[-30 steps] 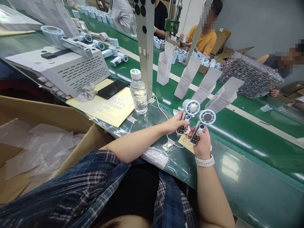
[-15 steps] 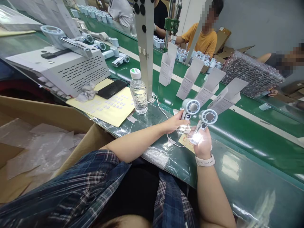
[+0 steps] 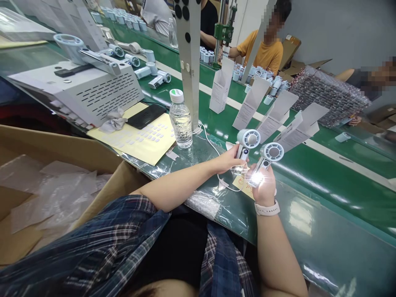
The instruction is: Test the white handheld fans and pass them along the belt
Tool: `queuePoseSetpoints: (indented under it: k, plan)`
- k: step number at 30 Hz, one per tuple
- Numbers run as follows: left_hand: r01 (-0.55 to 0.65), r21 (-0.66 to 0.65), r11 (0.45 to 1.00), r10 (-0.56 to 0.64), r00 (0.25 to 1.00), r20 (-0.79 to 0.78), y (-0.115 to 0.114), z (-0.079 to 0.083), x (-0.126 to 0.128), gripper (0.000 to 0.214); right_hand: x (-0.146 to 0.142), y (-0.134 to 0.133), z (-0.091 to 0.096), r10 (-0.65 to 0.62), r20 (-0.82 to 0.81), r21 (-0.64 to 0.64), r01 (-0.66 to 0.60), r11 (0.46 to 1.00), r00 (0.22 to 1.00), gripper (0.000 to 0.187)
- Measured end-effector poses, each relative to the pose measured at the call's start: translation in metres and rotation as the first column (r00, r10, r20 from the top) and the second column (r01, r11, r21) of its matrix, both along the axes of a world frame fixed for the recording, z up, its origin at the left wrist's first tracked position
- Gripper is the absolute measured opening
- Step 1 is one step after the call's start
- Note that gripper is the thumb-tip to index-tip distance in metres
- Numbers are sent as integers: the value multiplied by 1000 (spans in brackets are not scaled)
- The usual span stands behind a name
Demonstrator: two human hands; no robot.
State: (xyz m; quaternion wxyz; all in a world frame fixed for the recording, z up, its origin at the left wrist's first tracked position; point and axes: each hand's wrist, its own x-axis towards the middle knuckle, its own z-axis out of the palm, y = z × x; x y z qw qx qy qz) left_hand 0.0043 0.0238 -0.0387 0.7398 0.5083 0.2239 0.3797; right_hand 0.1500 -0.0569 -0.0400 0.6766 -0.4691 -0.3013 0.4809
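Observation:
My left hand [image 3: 227, 160] is closed around the handle of a light blue and silver handheld fan [image 3: 251, 139]. A small lit mark shows on this fan's dark round display. My right hand [image 3: 265, 183], with a pale watch [image 3: 267, 208] at the wrist, is wrapped round a second handheld fan [image 3: 272, 152]. The two fans stand side by side, their round heads tilted up and apart. Bright glare covers the lower handle of the right fan. A white cable [image 3: 229, 188] curves below my hands, near a yellow note [image 3: 244, 185] with red writing.
White cartons [image 3: 219, 93] with raised flaps stand on the green conveyor belt [image 3: 334, 173]. At left are a water bottle [image 3: 181, 123], a yellow sticker sheet [image 3: 154, 152], a phone [image 3: 146, 116], a slotted white machine [image 3: 102, 93] and a cardboard box [image 3: 105, 194]. Co-workers sit across the belt.
The cartons on the belt have shifted slightly to the right, as have the fans lying on it at the left. My hands and both held fans have barely moved.

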Motion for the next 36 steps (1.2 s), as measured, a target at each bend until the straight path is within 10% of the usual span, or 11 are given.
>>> queuePoseSetpoints:
  k: [15,36]
  plan:
    - [-151,347,926,262,918,-299,-11,13,-6,69,6,-1,-1,14,2,45,-14,999,1000,30]
    - [-76,204,976,80,997,-10,-13,-7,-3,54,6,-4,5,103,-85,147,-90,985,991,44]
